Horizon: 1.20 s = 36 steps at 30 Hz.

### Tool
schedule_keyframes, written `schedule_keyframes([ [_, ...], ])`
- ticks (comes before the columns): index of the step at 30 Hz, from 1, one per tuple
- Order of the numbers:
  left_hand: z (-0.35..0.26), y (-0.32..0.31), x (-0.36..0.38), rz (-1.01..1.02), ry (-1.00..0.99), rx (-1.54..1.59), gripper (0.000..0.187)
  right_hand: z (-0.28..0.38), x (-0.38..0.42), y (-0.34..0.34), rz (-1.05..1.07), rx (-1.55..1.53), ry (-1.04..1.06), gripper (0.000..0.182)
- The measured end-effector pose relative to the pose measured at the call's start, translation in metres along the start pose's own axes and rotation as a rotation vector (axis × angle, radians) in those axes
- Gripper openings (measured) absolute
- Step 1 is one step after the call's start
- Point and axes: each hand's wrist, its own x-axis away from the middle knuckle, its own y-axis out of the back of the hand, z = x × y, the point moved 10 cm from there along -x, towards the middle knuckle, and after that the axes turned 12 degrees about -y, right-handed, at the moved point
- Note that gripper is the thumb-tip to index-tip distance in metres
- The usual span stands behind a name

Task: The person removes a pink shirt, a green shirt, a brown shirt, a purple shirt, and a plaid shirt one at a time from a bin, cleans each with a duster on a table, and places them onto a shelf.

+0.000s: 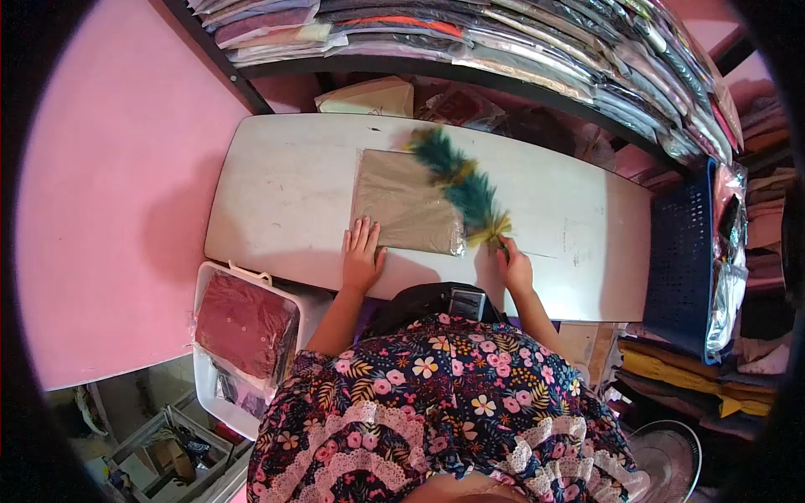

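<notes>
Head view: the left hand (362, 258) lies spread and flat, its fingers straight and slightly apart, gripping nothing. Its fingertips rest on the near left corner of a brown packet (407, 201) in clear wrapping, while the palm sits just off the near edge, over the pale bench (281, 184). The packet reaches ahead and to the right of this hand, lying flat.

The right hand (515, 267) is closed around the base of a green and yellow feather duster (471, 193); the grip hides most of the handle. From that hand the feathers run forward and leftward, blurred, over the packet's right side; whether they touch it cannot be told.

Behind and left of the left hand stands a white bin (202, 377) containing a wrapped maroon garment (245, 325). Well to the right hand's right is a blue basket (681, 260). Stacked packages (537, 50) fill a shelf (470, 74) beyond both hands.
</notes>
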Motion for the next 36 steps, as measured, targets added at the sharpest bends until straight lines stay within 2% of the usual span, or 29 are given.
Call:
schedule_keyframes([
  [2, 0.002, 0.001, -0.001, -0.013, 0.003, -0.004, 0.056, -0.005, -0.011, 0.005, -0.140, -0.040, -0.085, 0.030],
  [6, 0.001, 0.003, -0.002, -0.029, -0.015, 0.002, 0.056, 0.001, -0.012, 0.015, -0.170, -0.237, -0.038, 0.029],
  [8, 0.004, 0.001, -0.001, -0.013, 0.001, -0.002, 0.055, 0.010, 0.003, 0.002, 0.058, -0.105, -0.024, 0.032],
  [9, 0.004, 0.001, -0.001, -0.014, 0.002, -0.001, 0.055, 0.005, 0.013, -0.002, 0.058, -0.104, -0.025, 0.032],
  [11, 0.003, 0.002, -0.001, -0.025, -0.001, -0.003, 0.055, 0.012, 0.036, -0.018, 0.140, -0.142, 0.162, 0.033],
  [12, 0.004, 0.002, 0.000, -0.027, 0.001, -0.003, 0.055, 0.016, 0.040, -0.013, 0.141, -0.141, 0.164, 0.033],
  [14, 0.003, 0.002, 0.001, -0.031, -0.016, -0.029, 0.056, 0.033, 0.056, -0.018, 0.291, -0.011, 0.267, 0.034],
  [18, 0.003, 0.003, 0.000, -0.024, -0.019, 0.007, 0.059, 0.034, 0.056, -0.010, 0.178, -0.074, 0.253, 0.035],
  [20, 0.008, 0.003, 0.001, -0.050, 0.009, 0.040, 0.063, 0.016, 0.050, -0.013, 0.218, -0.156, 0.012, 0.034],
  [21, 0.013, 0.002, 0.003, -0.074, 0.038, 0.071, 0.067, 0.014, 0.050, -0.014, 0.217, -0.157, 0.013, 0.034],
  [23, 0.017, 0.004, 0.010, -0.145, 0.036, 0.054, 0.070, 0.024, 0.064, -0.036, 0.448, -0.159, 0.179, 0.033],
  [24, 0.018, 0.009, 0.013, -0.216, 0.037, 0.038, 0.072, 0.053, 0.072, -0.026, 0.464, -0.155, 0.364, 0.033],
  [29, 0.024, 0.010, 0.023, -0.258, 0.017, -0.034, 0.073, 0.059, 0.054, -0.034, 0.462, -0.108, 0.262, 0.034],
  [31, 0.027, 0.016, 0.025, -0.334, 0.041, -0.022, 0.073, 0.055, 0.043, -0.044, 0.486, -0.082, 0.232, 0.034],
  [33, 0.024, 0.018, 0.027, -0.313, 0.024, -0.078, 0.072, 0.072, 0.050, -0.054, 0.506, -0.071, 0.537, 0.035],
  [34, 0.021, 0.020, 0.028, -0.292, 0.010, -0.132, 0.072, 0.087, 0.048, -0.044, 0.509, -0.073, 0.539, 0.035],
  [35, 0.022, 0.022, 0.028, -0.290, 0.014, -0.135, 0.072, 0.092, 0.043, -0.041, 0.530, 0.084, 0.468, 0.035],
  [36, 0.013, 0.019, 0.025, -0.255, -0.072, -0.136, 0.070, 0.092, 0.038, -0.041, 0.550, 0.240, 0.395, 0.035],
])
